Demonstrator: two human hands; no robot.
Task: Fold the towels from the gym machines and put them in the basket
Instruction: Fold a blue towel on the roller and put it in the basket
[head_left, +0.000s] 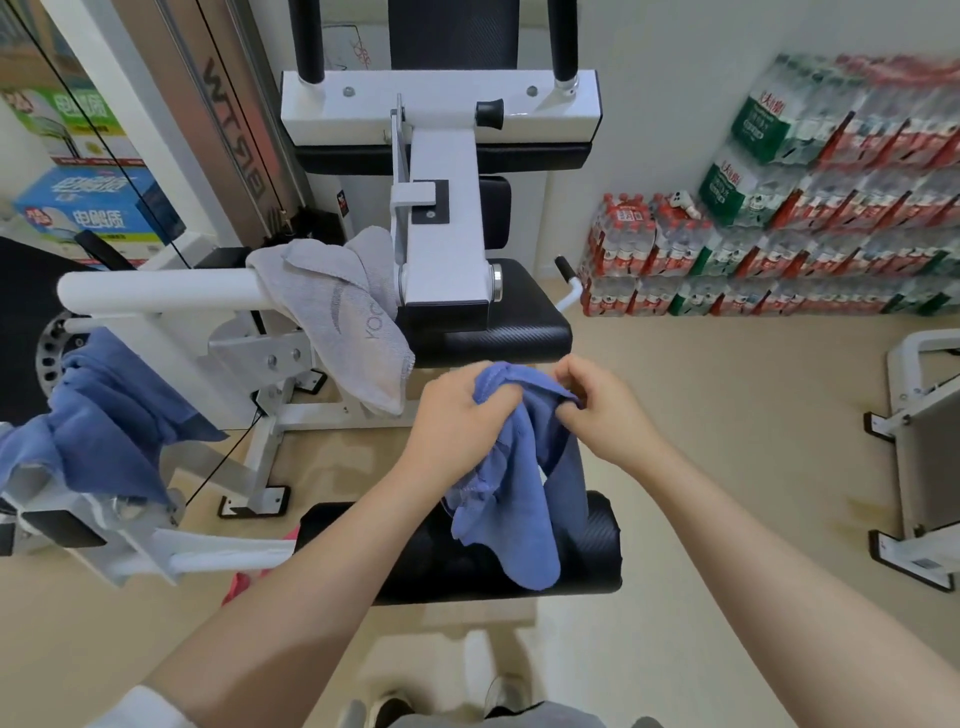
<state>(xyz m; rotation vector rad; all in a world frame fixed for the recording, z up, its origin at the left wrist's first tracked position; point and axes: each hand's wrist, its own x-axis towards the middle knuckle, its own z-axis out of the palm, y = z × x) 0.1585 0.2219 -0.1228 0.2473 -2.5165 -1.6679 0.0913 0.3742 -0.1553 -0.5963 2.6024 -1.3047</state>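
A crumpled blue towel (519, 499) hangs in front of me, gripped at its top by both hands. My left hand (457, 415) bunches its upper left part. My right hand (597, 405) pinches its upper right edge. The towel's lower end droops over a black padded roller (602, 540). A grey towel (353, 312) lies draped over a white bar of the gym machine (156, 288), just beyond my left hand. A second blue towel (104, 421) hangs over the machine's arm at the far left. No basket is in view.
The white gym machine with its black seat (509, 322) stands straight ahead. Stacked packs of bottled water (779, 218) line the right wall. Another white frame (924, 457) sits at the right edge. Boxes (88, 208) stand at the back left. Something pink (239, 582) lies on the floor.
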